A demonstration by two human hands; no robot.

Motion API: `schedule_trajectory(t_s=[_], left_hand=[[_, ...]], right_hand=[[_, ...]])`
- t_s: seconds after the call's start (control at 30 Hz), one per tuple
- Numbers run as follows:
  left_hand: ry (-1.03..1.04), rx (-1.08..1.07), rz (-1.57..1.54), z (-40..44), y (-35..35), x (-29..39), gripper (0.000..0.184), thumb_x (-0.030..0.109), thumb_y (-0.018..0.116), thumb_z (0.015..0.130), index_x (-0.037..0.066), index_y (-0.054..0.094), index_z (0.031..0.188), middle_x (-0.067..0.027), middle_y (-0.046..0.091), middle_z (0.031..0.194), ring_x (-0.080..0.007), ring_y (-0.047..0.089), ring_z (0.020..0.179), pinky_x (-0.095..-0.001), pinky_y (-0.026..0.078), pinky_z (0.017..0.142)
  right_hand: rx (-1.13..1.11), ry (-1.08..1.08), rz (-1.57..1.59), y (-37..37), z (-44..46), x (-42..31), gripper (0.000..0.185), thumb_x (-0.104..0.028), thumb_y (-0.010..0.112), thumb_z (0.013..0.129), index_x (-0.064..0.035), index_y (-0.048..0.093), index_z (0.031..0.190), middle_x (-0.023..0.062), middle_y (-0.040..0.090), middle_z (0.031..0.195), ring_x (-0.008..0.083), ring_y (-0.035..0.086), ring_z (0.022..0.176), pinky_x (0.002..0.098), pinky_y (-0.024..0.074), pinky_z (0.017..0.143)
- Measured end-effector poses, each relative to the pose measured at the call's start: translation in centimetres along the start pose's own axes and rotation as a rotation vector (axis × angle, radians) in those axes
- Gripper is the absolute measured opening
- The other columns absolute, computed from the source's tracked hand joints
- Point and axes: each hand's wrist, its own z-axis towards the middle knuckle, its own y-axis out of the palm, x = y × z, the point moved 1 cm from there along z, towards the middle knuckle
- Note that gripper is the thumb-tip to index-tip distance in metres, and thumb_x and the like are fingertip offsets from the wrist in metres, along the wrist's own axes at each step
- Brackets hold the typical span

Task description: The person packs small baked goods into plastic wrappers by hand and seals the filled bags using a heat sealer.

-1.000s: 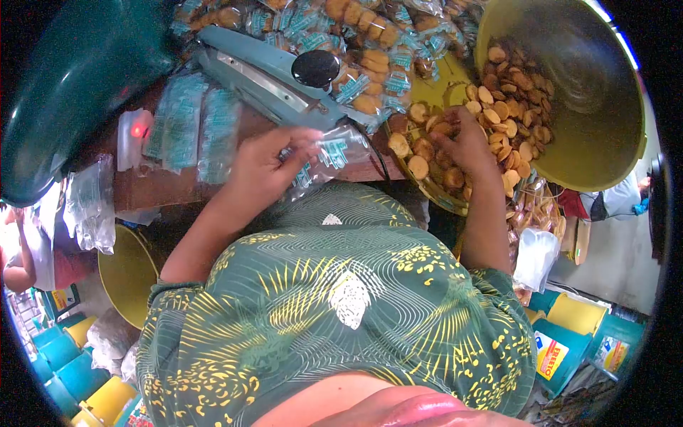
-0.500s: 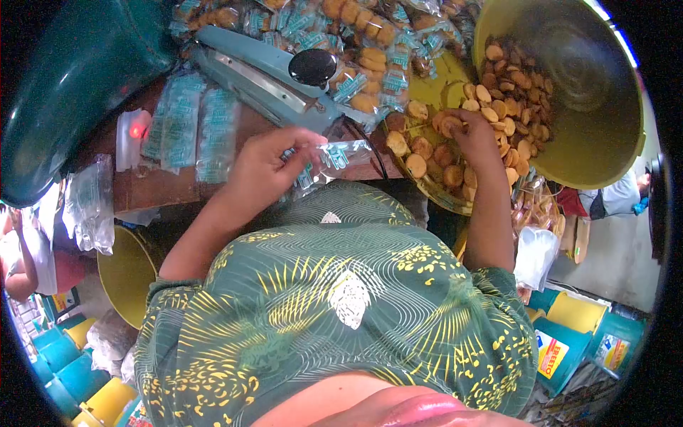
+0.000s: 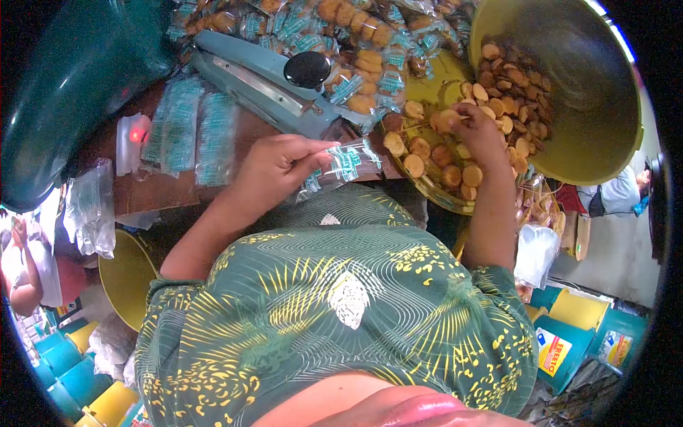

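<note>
My left hand (image 3: 274, 167) pinches a clear plastic bag (image 3: 350, 162) with teal print between thumb and fingertips, in front of my chest. The bag looks unfilled. On the right, my right hand (image 3: 485, 135) is closed around some round brown cookies (image 3: 446, 121), above a yellow tray (image 3: 464, 207). How many it holds is unclear. Loose cookies (image 3: 417, 168) lie on the tray under that hand. More cookies (image 3: 523, 89) spill out of a tipped yellow tub (image 3: 594, 114) just beyond it.
A blue heat sealer (image 3: 263, 82) with a black knob stands behind my left hand. Flat printed bags (image 3: 181, 124) lie on the brown table (image 3: 149, 193). Filled cookie packets (image 3: 356, 25) pile up at the back. A dark green tub (image 3: 78, 92) stands left; another person's arm (image 3: 28, 281) shows far left.
The bag in my left hand has swung up and turned its printed side more into view. My right hand has shifted slightly, still holding cookies over the tray.
</note>
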Motion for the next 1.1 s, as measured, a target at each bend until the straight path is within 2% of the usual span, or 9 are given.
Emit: schedule_trajectory(t_s=[0.1, 0.2, 0.3, 0.37, 0.5, 0.7, 0.8, 0.97, 1.1], left_hand=[[-0.012, -0.036, 0.04, 0.5, 0.1, 0.4, 0.028, 0.025, 0.067, 0.09, 0.007, 0.071, 0.111, -0.0156, 0.068, 0.086, -0.0247, 0.066, 0.076, -0.0325, 0.05, 0.07], [-0.039, -0.054, 0.02, 0.5, 0.4, 0.0, 0.028, 0.026, 0.066, 0.09, 0.008, 0.071, 0.111, -0.0148, 0.069, 0.087, -0.0245, 0.066, 0.077, -0.0327, 0.05, 0.071], [-0.124, -0.104, 0.056, 0.3, 0.2, -0.2, 0.028, 0.026, 0.065, 0.091, 0.009, 0.071, 0.112, -0.0123, 0.072, 0.092, -0.0224, 0.068, 0.082, -0.0325, 0.051, 0.076], [-0.156, -0.113, 0.078, 0.3, 0.0, 0.1, 0.027, 0.025, 0.065, 0.091, 0.009, 0.071, 0.113, -0.0123, 0.072, 0.093, -0.0229, 0.068, 0.084, -0.0324, 0.052, 0.077], [-0.038, -0.035, 0.031, 0.1, 0.2, -0.5, 0.028, 0.026, 0.063, 0.093, 0.009, 0.07, 0.114, -0.0122, 0.072, 0.095, -0.0242, 0.069, 0.088, -0.033, 0.052, 0.079], [-0.026, -0.062, 0.13, 0.6, 0.2, -0.3, 0.031, 0.03, 0.062, 0.092, 0.01, 0.069, 0.115, -0.0165, 0.068, 0.089, -0.0297, 0.066, 0.079, -0.0358, 0.05, 0.071], [-0.051, -0.129, 0.188, 0.9, 0.0, 0.1, 0.034, 0.033, 0.058, 0.094, 0.01, 0.068, 0.118, -0.0157, 0.07, 0.093, -0.0305, 0.067, 0.084, -0.0367, 0.051, 0.076], [0.008, -0.2, 0.252, 2.4, 0.1, 1.4, 0.035, 0.03, 0.06, 0.094, 0.011, 0.065, 0.122, -0.016, 0.069, 0.093, -0.0335, 0.065, 0.084, -0.0379, 0.051, 0.076], [0.064, -0.22, 0.107, 3.5, 1.9, 2.2, 0.041, 0.025, 0.067, 0.09, 0.011, 0.06, 0.129, -0.012, 0.07, 0.098, -0.0233, 0.067, 0.09, -0.0343, 0.051, 0.082]], right_hand=[[-0.192, 0.169, 0.126, 0.7, -0.3, -3.6, 0.027, -0.004, 0.068, 0.088, -0.0047, 0.064, 0.115, 0.0032, 0.067, 0.101, 0.0125, 0.06, 0.087, 0.0276, 0.0487, 0.08], [0.004, -0.277, 0.061, 1.2, 0.1, -3.5, 0.028, -0.002, 0.067, 0.088, -0.0056, 0.064, 0.115, 0.0058, 0.068, 0.101, 0.0156, 0.062, 0.089, 0.0283, 0.0489, 0.081], [0.091, -0.286, 0.013, -0.3, 0.5, -4.5, 0.027, -0.002, 0.066, 0.088, -0.0029, 0.064, 0.114, 0.0099, 0.069, 0.101, 0.0189, 0.064, 0.09, 0.0308, 0.0494, 0.082], [0.144, -0.167, -0.023, 0.8, 1.7, -0.8, 0.027, -0.003, 0.067, 0.087, -0.0022, 0.064, 0.114, 0.0121, 0.069, 0.101, 0.0206, 0.064, 0.091, 0.0319, 0.0496, 0.082], [-0.08, 0.114, -0.114, 0.9, 0.0, -4.6, 0.028, -0.005, 0.069, 0.086, -0.0021, 0.064, 0.114, 0.0115, 0.069, 0.099, 0.0188, 0.064, 0.089, 0.0322, 0.05, 0.081], [-0.016, 0.094, 0.0, 1.9, -0.5, -3.1, 0.03, -0.003, 0.071, 0.084, -0.0017, 0.063, 0.112, 0.0079, 0.066, 0.099, 0.0147, 0.061, 0.089, 0.0308, 0.0498, 0.08], [0.088, 0.021, 0.211, 0.3, -1.6, -4.2, 0.029, -0.001, 0.072, 0.082, -0.0013, 0.063, 0.109, 0.0057, 0.065, 0.1, 0.014, 0.06, 0.091, 0.0295, 0.0499, 0.081], [-0.139, -0.292, 0.28, -2.3, -3.8, -10.6, 0.025, -0.007, 0.074, 0.08, -0.0023, 0.064, 0.102, 0.0087, 0.069, 0.1, 0.0184, 0.065, 0.095, 0.0323, 0.0517, 0.083], [-0.318, -0.426, 0.277, -1.5, -5.3, -16.2, 0.026, -0.007, 0.075, 0.078, -0.0027, 0.064, 0.1, 0.0079, 0.068, 0.099, 0.0158, 0.064, 0.092, 0.0303, 0.0511, 0.08]])
